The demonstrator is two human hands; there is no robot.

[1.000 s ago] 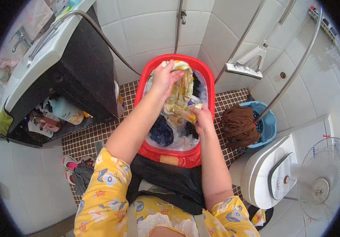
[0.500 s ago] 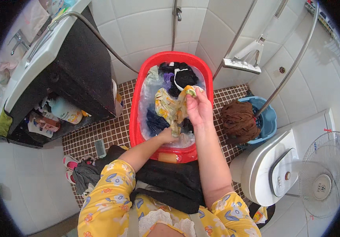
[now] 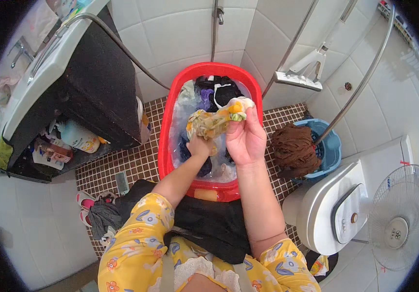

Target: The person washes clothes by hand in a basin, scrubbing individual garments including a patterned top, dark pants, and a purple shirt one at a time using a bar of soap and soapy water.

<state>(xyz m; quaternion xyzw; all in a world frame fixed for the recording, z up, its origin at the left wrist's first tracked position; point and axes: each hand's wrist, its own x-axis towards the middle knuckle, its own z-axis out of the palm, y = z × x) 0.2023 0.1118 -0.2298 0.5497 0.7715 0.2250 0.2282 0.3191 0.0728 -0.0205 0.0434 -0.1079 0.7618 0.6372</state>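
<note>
We hold a wet yellow patterned cloth at frame centre, above the red basin of soapy laundry. Our right hand grips its end; our left hand clutches it from below.

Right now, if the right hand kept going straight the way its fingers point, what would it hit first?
The right hand points toward the far end of the red tub. Beyond the yellow patterned cloth it grips, it would likely meet the dark clothes piled there; depth is unclear.
</note>
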